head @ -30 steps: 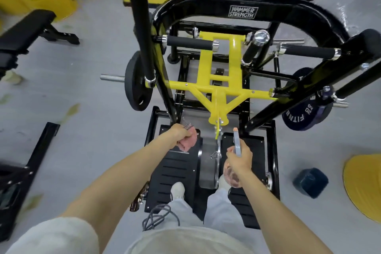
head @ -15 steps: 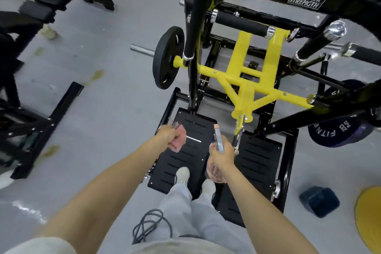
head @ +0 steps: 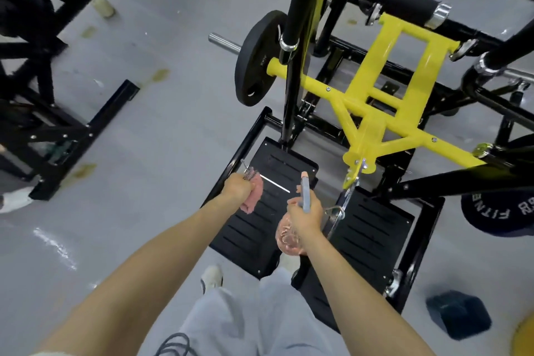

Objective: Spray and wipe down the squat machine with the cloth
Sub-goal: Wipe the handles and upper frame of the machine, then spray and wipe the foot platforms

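Observation:
The squat machine fills the right half: a yellow frame (head: pixel 384 89), black uprights and two black slotted foot plates (head: pixel 260 228). My left hand (head: pixel 238 189) grips a bunched pink cloth (head: pixel 254 196) over the left foot plate's left edge. My right hand (head: pixel 304 215) holds a clear pinkish spray bottle (head: pixel 289 235) with a grey-blue trigger head (head: pixel 304 192), its nozzle pointing away from me above the gap between the plates. Neither hand touches the machine.
A black weight plate (head: pixel 257 58) hangs on the machine's left peg, and another lies at the right (head: pixel 497 211). A black bench frame (head: pixel 57 124) stands at left on the grey floor. A dark blue block (head: pixel 458 313) sits at lower right. My legs (head: pixel 248 312) straddle the plates' near edge.
My view has swung left and moved closer to the machine. Both hands stay in front of me, still holding the cloth and the bottle, now over the left foot plate.

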Motion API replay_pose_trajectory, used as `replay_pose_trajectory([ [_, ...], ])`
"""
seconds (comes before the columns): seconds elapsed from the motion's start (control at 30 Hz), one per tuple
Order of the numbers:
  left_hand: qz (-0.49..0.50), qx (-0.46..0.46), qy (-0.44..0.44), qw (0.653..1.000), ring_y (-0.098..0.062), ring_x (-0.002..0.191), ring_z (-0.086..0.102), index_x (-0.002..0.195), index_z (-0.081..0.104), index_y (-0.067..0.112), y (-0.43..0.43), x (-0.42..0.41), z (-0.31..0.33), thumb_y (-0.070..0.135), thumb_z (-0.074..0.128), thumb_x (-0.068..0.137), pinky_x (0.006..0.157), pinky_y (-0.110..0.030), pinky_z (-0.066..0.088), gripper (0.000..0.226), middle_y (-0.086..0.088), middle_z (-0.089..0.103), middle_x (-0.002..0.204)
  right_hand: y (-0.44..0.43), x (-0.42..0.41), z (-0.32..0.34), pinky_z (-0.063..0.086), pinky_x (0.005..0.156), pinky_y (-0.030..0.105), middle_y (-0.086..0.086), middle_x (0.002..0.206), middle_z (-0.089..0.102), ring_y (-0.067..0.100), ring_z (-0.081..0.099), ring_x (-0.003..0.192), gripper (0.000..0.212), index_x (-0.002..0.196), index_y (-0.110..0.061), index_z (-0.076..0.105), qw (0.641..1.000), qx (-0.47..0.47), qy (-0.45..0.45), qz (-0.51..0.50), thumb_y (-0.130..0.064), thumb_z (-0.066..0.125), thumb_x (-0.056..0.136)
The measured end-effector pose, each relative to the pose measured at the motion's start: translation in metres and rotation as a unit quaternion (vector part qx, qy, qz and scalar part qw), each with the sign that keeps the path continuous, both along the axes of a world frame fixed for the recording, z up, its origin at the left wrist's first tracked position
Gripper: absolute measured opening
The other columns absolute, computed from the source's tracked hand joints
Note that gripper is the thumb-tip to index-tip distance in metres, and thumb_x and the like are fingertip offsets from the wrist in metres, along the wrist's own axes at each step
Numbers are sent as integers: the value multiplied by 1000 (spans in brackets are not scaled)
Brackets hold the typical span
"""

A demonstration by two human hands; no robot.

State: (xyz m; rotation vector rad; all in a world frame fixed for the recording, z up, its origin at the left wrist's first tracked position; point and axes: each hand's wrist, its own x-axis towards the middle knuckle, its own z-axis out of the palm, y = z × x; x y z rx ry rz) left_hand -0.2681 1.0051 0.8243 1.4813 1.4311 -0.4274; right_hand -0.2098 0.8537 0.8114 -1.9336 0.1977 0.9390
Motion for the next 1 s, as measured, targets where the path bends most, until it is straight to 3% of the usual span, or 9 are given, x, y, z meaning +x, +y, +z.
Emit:
replay_pose_trajectory([
  [0.13, -136, 62, -4, 989, -28, 73, 64, 105, 62, 3, 20, 20, -14, 2, 46, 93, 55, -29, 51, 20, -19, 66, 93, 17, -1, -39, 50, 67, 29, 3, 79, 60, 17, 53, 66, 25, 91, -16, 59, 999, 29, 26, -29, 7, 52, 83],
  [0.3, -251, 104, 20, 962, -33, 65, 67, 95, 61, -2, 47, 38, -48, 6, 42, 91, 42, -24, 46, 22, -21, 69, 86, 39, -7, -104, 46, 57, 23, 1, 85, 50, 16, 50, 65, 24, 96, -11, 58, 995, 40, 25, -90, 7, 54, 81],
  [0.37, -288, 102, 42, 951, -32, 59, 66, 90, 62, -2, 48, 39, -72, 13, 41, 93, 44, -23, 46, 27, -26, 69, 82, 45, -10, -129, 46, 58, 25, 1, 82, 46, 18, 48, 66, 30, 104, -5, 58, 993, 49, 21, -101, 9, 54, 78],
  [0.43, -309, 118, 50, 943, -29, 61, 64, 89, 60, 1, 51, 33, -102, 13, 40, 92, 52, -26, 49, 24, -22, 68, 82, 53, -14, -154, 46, 59, 26, 1, 84, 48, 17, 50, 66, 40, 108, -20, 57, 991, 65, 45, -104, 8, 54, 79],
  [0.57, -315, 164, 23, 934, -33, 92, 62, 102, 61, 0, 72, 13, -184, 6, 42, 90, 72, -33, 47, 24, -19, 66, 102, 81, -28, -218, 47, 65, 33, -5, 81, 54, 17, 51, 67, 48, 102, -35, 56, 989, 92, 29, -109, 6, 54, 78],
  [0.73, -216, 134, -48, 966, -24, 57, 57, 78, 59, 4, 100, -28, -286, 11, 43, 92, 52, -24, 48, 23, -9, 59, 67, 121, -56, -321, 48, 68, 36, -7, 87, 60, 16, 55, 69, 47, 85, -41, 56, 990, 55, -9, -127, 4, 52, 73],
  [0.83, -210, 111, -45, 970, -9, 45, 45, 61, 47, 15, 111, -46, -327, 6, 43, 91, 34, -11, 34, 32, -3, 50, 59, 129, -63, -363, 49, 73, 37, -2, 88, 61, 20, 56, 71, 41, 84, -36, 55, 993, 20, 19, -118, 3, 52, 72],
  [0.9, -239, 105, -42, 964, -8, 43, 47, 59, 44, 17, 118, -51, -349, 6, 43, 89, 37, -12, 35, 31, -9, 55, 67, 130, -64, -383, 47, 70, 33, -2, 85, 60, 19, 55, 69, 41, 85, -34, 56, 994, -1, 43, -100, 5, 51, 74],
  [1.0, -271, 91, -43, 957, -23, 62, 52, 70, 50, 15, 127, -45, -374, 8, 44, 90, 51, -23, 41, 21, -12, 56, 77, 133, -55, -408, 48, 71, 29, -6, 86, 59, 16, 53, 70, 55, 84, -42, 56, 993, 11, 51, -102, 12, 48, 79],
])
